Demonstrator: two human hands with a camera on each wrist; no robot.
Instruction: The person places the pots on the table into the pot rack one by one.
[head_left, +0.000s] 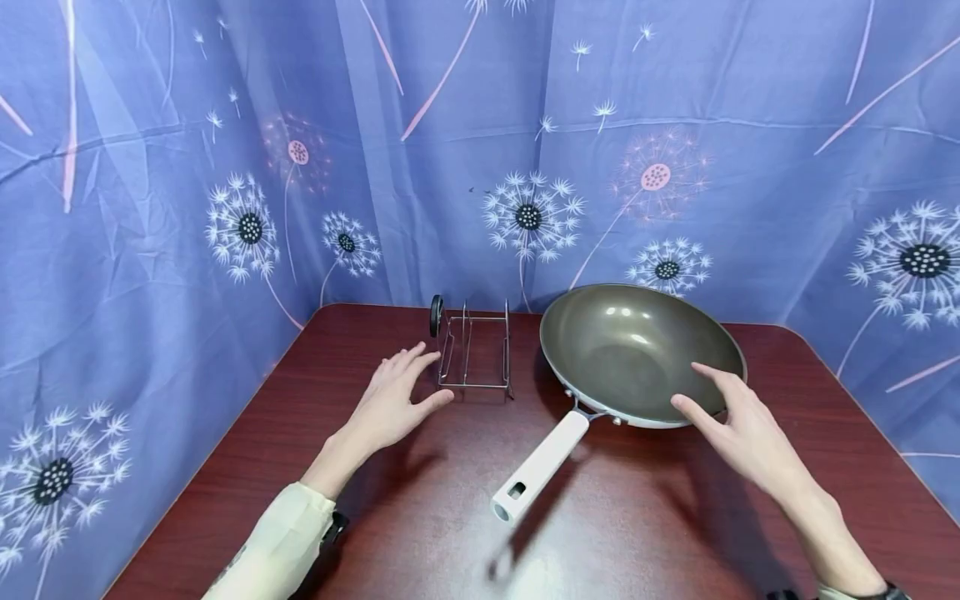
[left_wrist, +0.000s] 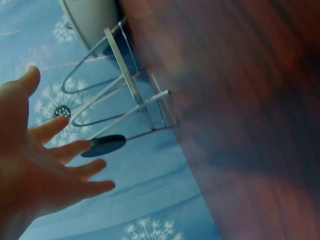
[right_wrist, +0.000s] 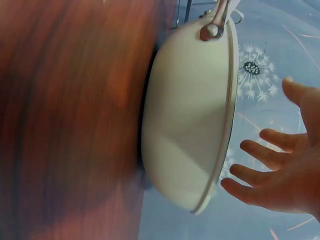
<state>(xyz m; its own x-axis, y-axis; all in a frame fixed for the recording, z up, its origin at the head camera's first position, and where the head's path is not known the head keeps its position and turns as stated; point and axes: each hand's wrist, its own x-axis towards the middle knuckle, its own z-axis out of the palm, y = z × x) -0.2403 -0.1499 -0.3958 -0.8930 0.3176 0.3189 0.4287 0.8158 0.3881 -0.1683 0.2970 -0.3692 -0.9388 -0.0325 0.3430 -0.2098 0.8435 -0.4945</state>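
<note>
A wide frying pan (head_left: 630,358) with a dark inside, a pale outer wall (right_wrist: 187,110) and a white handle (head_left: 542,467) sits on the right half of the table. The handle points toward the front left. Left of the pan stands a thin metal wire rack (head_left: 472,386) with a black round piece (head_left: 436,316) at its upper left. My left hand (head_left: 393,400), fingers spread, hovers in front of the rack and holds nothing. Over the pan's near right edge is my right hand (head_left: 750,429), its fingers apart and nothing in its grasp; contact with the rim cannot be made out.
The dark red wooden table (head_left: 360,533) has rounded back corners. Blue curtains (head_left: 435,167) with dandelion prints hang along its back and sides, close behind the pan and the rack.
</note>
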